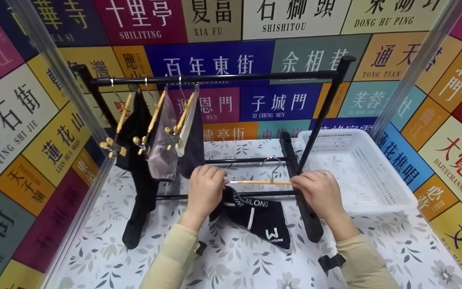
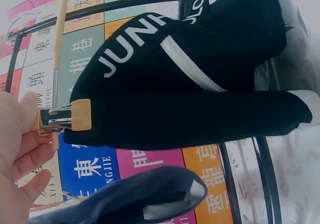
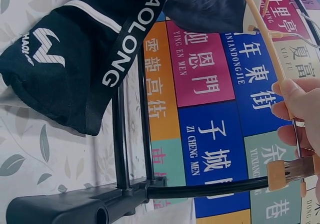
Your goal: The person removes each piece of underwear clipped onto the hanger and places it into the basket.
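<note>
A wooden clip hanger (image 1: 259, 182) with a metal hook is held level between both hands in the head view. At its left end my left hand (image 1: 207, 190) holds the hanger, fingers and thumb at the clip (image 2: 81, 115). That clip bites the waistband of black boxer briefs (image 1: 263, 220) with white lettering, which droop below the hanger. My right hand (image 1: 321, 192) pinches the rod near its right end. Beside those fingers, the right clip (image 3: 277, 175) has no cloth in it, and the briefs' other waistband end hangs loose.
A black garment rack (image 1: 247, 77) stands behind the hands. From its left half hang a black garment (image 1: 138, 120), a mauve one (image 1: 165, 152) and a dark grey one (image 1: 194, 152) on similar hangers. A white plastic basket (image 1: 399, 180) sits at the right on the patterned tabletop.
</note>
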Available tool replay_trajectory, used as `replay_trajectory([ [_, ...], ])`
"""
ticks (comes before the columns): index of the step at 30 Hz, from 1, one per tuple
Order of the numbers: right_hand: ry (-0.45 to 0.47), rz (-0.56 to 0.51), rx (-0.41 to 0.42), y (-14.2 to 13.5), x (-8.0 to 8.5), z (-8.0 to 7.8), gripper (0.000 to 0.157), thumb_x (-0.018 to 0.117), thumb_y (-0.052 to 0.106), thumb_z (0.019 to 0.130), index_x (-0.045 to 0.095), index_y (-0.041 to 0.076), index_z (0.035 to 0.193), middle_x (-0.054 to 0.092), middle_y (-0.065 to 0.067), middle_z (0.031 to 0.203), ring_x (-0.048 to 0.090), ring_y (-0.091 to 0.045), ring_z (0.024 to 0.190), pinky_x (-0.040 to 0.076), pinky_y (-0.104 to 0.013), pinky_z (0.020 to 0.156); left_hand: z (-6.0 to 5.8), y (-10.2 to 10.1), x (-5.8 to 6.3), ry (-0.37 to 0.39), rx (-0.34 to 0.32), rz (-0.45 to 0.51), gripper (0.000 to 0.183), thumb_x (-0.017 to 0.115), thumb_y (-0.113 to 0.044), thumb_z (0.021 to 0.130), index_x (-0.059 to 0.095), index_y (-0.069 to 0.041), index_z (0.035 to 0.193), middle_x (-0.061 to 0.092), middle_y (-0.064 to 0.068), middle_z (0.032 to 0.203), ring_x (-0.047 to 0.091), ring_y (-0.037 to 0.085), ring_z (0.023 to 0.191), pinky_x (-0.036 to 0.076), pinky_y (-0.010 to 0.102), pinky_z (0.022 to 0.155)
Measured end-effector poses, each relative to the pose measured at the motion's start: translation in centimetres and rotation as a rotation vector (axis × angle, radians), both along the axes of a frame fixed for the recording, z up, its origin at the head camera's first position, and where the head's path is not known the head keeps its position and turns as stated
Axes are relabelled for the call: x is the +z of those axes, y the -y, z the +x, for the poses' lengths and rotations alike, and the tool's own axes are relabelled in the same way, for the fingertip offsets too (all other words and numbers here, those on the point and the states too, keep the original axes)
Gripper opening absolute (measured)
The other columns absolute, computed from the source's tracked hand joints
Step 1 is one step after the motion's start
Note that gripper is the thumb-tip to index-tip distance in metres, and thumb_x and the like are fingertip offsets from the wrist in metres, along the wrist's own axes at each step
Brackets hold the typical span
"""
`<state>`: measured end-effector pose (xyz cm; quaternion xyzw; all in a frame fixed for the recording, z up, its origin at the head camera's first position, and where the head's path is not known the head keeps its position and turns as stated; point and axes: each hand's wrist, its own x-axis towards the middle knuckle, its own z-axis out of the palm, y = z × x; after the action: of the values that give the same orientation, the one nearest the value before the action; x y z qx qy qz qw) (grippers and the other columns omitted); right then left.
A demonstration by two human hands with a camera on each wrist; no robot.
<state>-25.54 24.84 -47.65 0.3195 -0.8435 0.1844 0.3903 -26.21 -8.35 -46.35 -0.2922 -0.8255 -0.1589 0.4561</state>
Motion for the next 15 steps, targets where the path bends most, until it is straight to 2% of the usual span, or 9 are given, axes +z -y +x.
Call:
replay_trajectory([
  [8, -0.021, -0.010, 0.004, -0.1, 0.6, -0.2, 0.012, 0.074, 0.019, 0.083, 0.076, 0.014, 0.095, 0.072, -0.002, 0.086, 0.065, -0.028, 0.074, 0.046, -0.047, 0.074, -0.4, 0.0, 0.6, -0.030, -0.038, 0.012, 0.010, 0.071, -0.013, 0.085, 0.066, -0.005, 0.083, 0.065, 0.007, 0.079, 0.059, 0.028, 0.075, 0.048, 0.043, 0.076],
  [11, -0.030, -0.007, -0.005, -0.2, 0.9, -0.2, 0.013, 0.075, 0.018, 0.082, 0.076, 0.015, 0.095, 0.072, -0.002, 0.085, 0.064, -0.028, 0.073, 0.046, -0.047, 0.073, -0.3, 0.1, 0.9, -0.044, -0.037, -0.019, 0.012, 0.071, -0.016, 0.086, 0.067, -0.005, 0.084, 0.066, 0.007, 0.081, 0.059, 0.028, 0.076, 0.048, 0.043, 0.077],
  [15, -0.030, -0.017, -0.018, -0.4, 1.0, -0.2, 0.013, 0.076, 0.018, 0.081, 0.076, 0.014, 0.093, 0.072, -0.003, 0.085, 0.064, -0.029, 0.072, 0.045, -0.047, 0.073, -0.1, 0.1, 1.3, -0.044, -0.023, -0.080, 0.012, 0.075, -0.015, 0.081, 0.068, -0.007, 0.087, 0.068, 0.005, 0.085, 0.060, 0.028, 0.080, 0.048, 0.043, 0.081],
])
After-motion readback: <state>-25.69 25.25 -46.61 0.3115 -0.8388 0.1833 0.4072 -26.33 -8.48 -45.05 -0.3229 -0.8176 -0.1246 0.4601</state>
